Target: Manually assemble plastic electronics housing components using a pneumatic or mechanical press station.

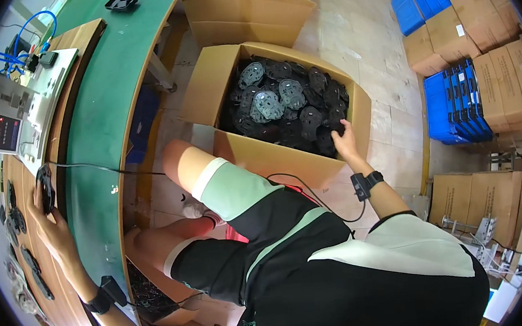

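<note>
On the wooden board at the left, my left hand (55,236) has its fingers closed on a dark oval plastic part (45,189). My right hand (347,144) reaches over the near right edge of an open cardboard box (285,151). Its fingers close on a black plastic part at the side of the pile, mostly hidden by the hand. Many black, rounded plastic parts (310,120) fill the box; a few, such as a grey-looking part (267,106), shine lighter. More flat black parts (36,272) lie on the board near my left hand.
A device with a red display (0,133) stands on the green-topped bench (96,116), beside blue tubing. A black tray (121,2) sits at its far end. Another open carton (247,16) stands beyond the box. Stacked cartons (473,17) and blue crates (456,103) line the right. A cable (108,170) crosses the bench edge.
</note>
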The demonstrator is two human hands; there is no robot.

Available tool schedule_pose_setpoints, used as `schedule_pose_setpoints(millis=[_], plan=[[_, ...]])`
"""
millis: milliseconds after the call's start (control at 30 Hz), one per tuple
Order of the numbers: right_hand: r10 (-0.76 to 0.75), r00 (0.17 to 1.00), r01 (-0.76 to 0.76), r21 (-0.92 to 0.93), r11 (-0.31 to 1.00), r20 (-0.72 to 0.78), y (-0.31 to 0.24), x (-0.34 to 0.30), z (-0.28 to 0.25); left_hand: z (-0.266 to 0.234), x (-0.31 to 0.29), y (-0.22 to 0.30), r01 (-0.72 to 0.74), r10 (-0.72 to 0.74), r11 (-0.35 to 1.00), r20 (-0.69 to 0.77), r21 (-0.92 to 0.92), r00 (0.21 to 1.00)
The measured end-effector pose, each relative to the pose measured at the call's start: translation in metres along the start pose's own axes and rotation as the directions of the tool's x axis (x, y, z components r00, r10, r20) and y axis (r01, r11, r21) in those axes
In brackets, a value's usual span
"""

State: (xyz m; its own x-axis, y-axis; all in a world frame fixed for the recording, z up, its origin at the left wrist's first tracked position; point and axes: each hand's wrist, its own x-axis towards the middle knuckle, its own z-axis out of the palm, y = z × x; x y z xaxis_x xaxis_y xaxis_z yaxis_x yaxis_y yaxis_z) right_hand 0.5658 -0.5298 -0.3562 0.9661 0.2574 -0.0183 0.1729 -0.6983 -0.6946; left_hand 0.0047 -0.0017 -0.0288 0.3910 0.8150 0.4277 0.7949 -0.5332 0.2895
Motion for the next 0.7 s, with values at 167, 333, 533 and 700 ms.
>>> schedule_pose_setpoints(millis=[167,333,533,700], plan=[[-0.187,0.981,0.179,-0.137,0.974,-0.052,-0.074,-0.026,0.019,0.017,0.013,0.057,-0.177,0.178,0.984,0.020,-0.032,0.984],[-0.557,0.827,0.498,0.357,0.791,0.081,-0.286,-0.083,-0.005,0.026,-0.005,0.098,-0.265,0.267,0.962,0.021,-0.070,0.964],[-0.960,0.254,0.779,0.564,0.276,0.119,-0.474,-0.157,0.027,0.005,-0.028,0.134,-0.471,0.469,0.882,0.054,0.011,0.881],[-0.995,0.069,0.776,0.622,0.102,0.077,-0.564,-0.212,0.089,-0.023,-0.052,0.121,-0.501,0.501,0.865,-0.151,0.040,0.852]])
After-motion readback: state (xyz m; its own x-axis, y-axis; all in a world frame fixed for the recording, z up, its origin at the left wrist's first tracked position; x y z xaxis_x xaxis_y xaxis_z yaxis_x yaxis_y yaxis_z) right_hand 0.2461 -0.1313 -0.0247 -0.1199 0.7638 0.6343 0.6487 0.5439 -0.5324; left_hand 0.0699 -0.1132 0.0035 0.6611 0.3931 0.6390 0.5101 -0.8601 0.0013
